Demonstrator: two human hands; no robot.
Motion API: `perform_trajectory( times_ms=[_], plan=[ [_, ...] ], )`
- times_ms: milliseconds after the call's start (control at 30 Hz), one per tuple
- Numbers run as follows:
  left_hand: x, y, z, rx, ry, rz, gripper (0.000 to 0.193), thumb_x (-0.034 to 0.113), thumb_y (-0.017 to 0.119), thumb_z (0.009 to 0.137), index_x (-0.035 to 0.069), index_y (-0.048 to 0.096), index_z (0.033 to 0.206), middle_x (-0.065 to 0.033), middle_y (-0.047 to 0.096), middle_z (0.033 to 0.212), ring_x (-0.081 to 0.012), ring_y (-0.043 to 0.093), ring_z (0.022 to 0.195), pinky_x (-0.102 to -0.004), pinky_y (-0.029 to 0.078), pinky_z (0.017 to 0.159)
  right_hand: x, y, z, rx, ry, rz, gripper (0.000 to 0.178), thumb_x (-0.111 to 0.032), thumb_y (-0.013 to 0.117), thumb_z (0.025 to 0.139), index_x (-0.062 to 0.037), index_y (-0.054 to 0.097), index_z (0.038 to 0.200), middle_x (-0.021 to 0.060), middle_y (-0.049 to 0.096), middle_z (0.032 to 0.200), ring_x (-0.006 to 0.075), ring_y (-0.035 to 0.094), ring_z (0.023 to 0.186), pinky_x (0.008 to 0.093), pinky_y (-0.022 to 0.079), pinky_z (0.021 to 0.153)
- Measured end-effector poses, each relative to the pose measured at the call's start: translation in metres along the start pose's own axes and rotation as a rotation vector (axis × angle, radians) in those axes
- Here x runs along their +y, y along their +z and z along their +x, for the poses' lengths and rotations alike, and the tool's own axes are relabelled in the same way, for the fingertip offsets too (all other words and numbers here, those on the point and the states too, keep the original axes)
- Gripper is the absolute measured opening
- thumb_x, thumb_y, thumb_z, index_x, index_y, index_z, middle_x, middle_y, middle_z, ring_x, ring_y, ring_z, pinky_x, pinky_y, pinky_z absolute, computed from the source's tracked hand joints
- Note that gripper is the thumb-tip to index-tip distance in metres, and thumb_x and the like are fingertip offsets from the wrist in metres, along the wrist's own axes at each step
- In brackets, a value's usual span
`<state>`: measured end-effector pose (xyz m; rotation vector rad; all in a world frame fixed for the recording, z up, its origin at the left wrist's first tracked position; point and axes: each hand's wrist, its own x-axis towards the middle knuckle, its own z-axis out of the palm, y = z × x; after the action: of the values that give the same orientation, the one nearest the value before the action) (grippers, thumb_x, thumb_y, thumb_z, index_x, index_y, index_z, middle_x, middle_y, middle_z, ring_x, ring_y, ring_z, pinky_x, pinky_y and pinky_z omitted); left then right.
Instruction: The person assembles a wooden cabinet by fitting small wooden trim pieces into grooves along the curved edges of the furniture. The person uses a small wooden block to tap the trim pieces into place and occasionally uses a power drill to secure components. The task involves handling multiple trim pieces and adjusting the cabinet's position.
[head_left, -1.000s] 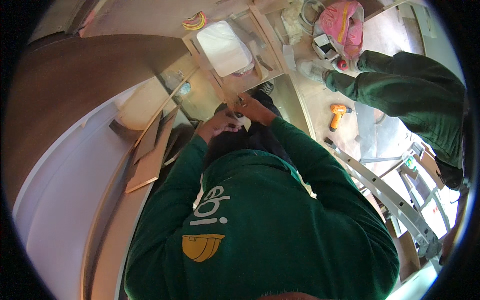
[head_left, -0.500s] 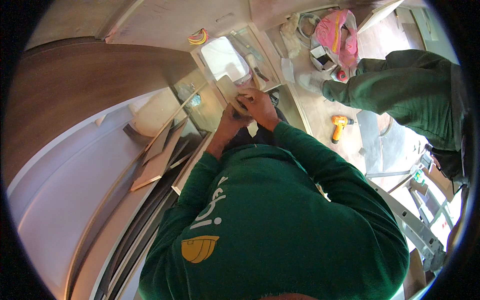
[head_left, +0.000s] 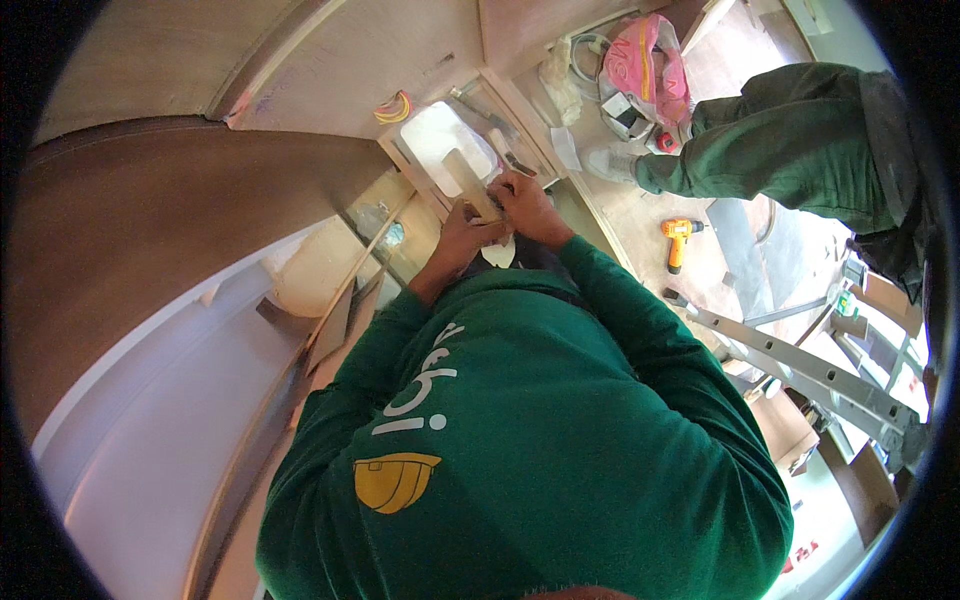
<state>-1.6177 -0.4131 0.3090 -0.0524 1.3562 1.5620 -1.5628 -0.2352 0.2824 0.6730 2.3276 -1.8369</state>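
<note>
Both hands closed on a wooden strip (head_left: 468,183): left hand (head_left: 462,238) near, right hand (head_left: 527,205) just beside; white panel (head_left: 437,140) beyond

There is just one view, from a fisheye camera on the person's head, looking steeply down over the green-sleeved chest and forearms. It sits close to the body, so the torso fills the lower half. The hands meet near the upper middle, farther off. Straight edges bow toward the dark round rim.

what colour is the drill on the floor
Orange and black drill, lying on the floor; clearest in the head view.
</note>
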Motion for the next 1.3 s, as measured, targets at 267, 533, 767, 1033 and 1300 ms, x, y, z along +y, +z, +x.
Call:
perform_trajectory(
  times_ms=[267, 533, 767, 1033, 1300],
  plan=[
    [0.043, -0.001, 0.028, -0.031, 0.079, 0.707, 0.096, 0.033, 0.1, 0.073, -0.004, 0.049, 0.146, -0.0211, 0.07, 0.123, -0.0315, 0.073, 0.111, -0.0434, 0.06, 0.094, -0.007, -0.001, -0.013, 0.171, 0.338, 0.563, 0.025, -0.014, 0.059, 0.11, 0.0022, 0.073, 0.121, 0.0121, 0.078, 0.108, 0.0229, 0.074, 0.096, 0.0416, 0.062, 0.086],
    [0.063, 0.007, 0.039, -0.211, 0.437, 1.038, 0.089, 0.042, 0.096, 0.072, 0.0, 0.052, 0.138, -0.0228, 0.062, 0.13, -0.0426, 0.062, 0.125, -0.0529, 0.053, 0.102, -0.002, -0.009, -0.045, 0.102, 0.173, 1.237, 0.041, -0.018, 0.045, 0.116, 0.0014, 0.053, 0.151, 0.0198, 0.066, 0.144, 0.0318, 0.067, 0.128, 0.0478, 0.058, 0.107],
    [0.074, 0.015, 0.047, -0.278, 0.437, 1.088, 0.09, 0.045, 0.095, 0.073, -0.003, 0.053, 0.136, -0.0256, 0.062, 0.13, -0.0416, 0.062, 0.125, -0.0505, 0.052, 0.105, -0.009, 0.001, -0.046, 0.198, 0.049, 1.406, 0.047, -0.03, 0.035, 0.12, 0.0003, 0.048, 0.154, 0.0223, 0.062, 0.15, 0.0351, 0.061, 0.139, 0.0486, 0.053, 0.116],
    [0.075, 0.026, 0.043, -0.195, 0.228, 1.168, 0.092, 0.053, 0.093, 0.074, -0.004, 0.051, 0.132, -0.0275, 0.062, 0.125, -0.0468, 0.066, 0.118, -0.0543, 0.055, 0.097, -0.026, -0.011, -0.046, 0.4, 0.336, 0.375, 0.055, -0.046, 0.063, 0.109, 0.0043, 0.067, 0.131, 0.016, 0.077, 0.114, 0.0286, 0.075, 0.093, 0.0416, 0.062, 0.081],
    [0.076, 0.027, 0.041, -0.116, 0.226, 1.21, 0.088, 0.049, 0.088, 0.077, -0.003, 0.049, 0.136, -0.0287, 0.064, 0.127, -0.0491, 0.069, 0.114, -0.0578, 0.055, 0.097, -0.065, -0.016, -0.052, 0.566, 0.311, 0.003, 0.036, -0.03, 0.074, 0.101, 0.0048, 0.077, 0.111, 0.0262, 0.075, 0.083, 0.0366, 0.075, 0.075, 0.046, 0.059, 0.074]
  ],
)
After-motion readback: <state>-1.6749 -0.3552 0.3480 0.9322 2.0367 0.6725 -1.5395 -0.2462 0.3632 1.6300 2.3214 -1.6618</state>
